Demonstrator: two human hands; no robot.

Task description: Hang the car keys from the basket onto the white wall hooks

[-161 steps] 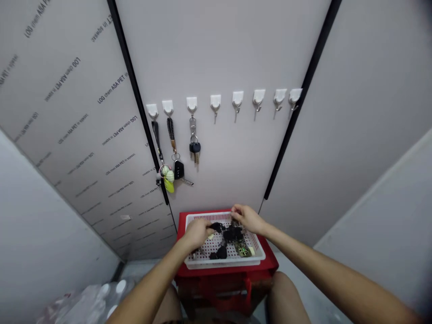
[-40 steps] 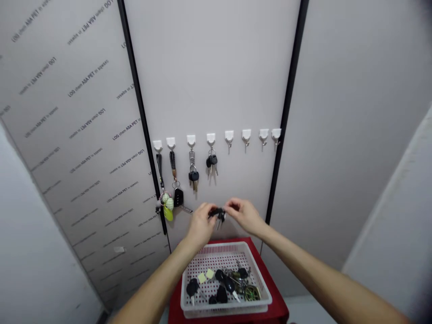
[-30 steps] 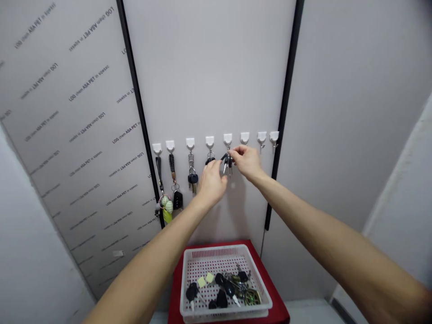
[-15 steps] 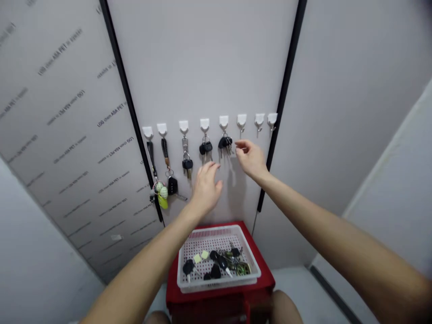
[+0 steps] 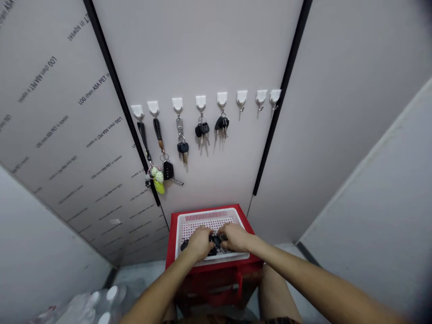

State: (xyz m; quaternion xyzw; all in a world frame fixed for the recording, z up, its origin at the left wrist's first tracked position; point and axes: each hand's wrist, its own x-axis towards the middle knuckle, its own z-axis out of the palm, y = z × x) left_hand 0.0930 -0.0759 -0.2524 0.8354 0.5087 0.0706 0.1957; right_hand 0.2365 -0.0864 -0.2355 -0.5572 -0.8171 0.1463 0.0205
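Readable printing, "LOG chem ASA PET in", repeated across the grey wall panel [image 5: 64, 148]. Inside the white perforated plastic basket [image 5: 178, 229], the left hand [image 5: 200, 243] and right hand [image 5: 232, 237] touched the black-headed metal keys [image 5: 216, 241], each grip half-curled; whether either had closed on any could not be told. Smooth white hooks [image 5: 200, 102] held braided straps [image 5: 157, 129] and keyrings [image 5: 201, 119].

The basket [image 5: 205, 223] is set on the bench [image 5: 171, 234], with keys [image 5: 216, 241] inside; behind, keyrings [image 5: 203, 128] are hung from the wall's [image 5: 229, 54] five leftmost hooks [image 5: 200, 102].
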